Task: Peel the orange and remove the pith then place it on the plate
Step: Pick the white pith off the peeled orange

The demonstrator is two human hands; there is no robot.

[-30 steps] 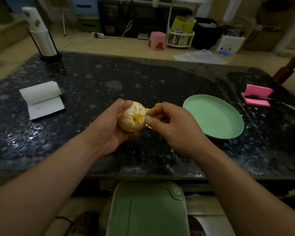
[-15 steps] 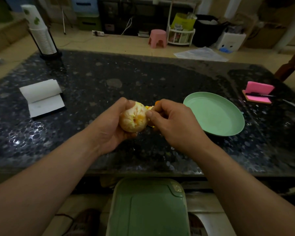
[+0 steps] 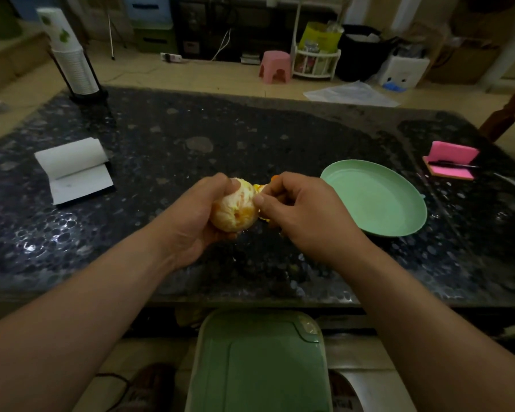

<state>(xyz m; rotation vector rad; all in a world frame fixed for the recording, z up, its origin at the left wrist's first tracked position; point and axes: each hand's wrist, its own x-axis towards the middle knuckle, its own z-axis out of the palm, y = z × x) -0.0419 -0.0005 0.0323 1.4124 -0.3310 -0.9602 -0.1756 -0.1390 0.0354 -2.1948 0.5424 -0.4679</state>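
Note:
A mostly peeled orange (image 3: pixel 235 208), pale with white pith, sits in my left hand (image 3: pixel 191 215), whose fingers curl round it above the dark table. My right hand (image 3: pixel 304 212) is against the fruit's right side, thumb pressed to it, fingers pinching a flap of orange peel (image 3: pixel 262 188) that still hangs from the fruit. An empty green plate (image 3: pixel 399 215) lies on the table just right of my right hand.
An open white notepad (image 3: pixel 72 171) lies at the left. A stack of paper cups (image 3: pixel 72 60) stands at the far left corner. Pink sticky notes with a pen (image 3: pixel 451 160) sit at the right. A green bin lid (image 3: pixel 259 364) is below the table's near edge.
Both hands have stayed together over the table. My right thumb has shifted onto the fruit's side and the peel flap is pulled further away behind it.

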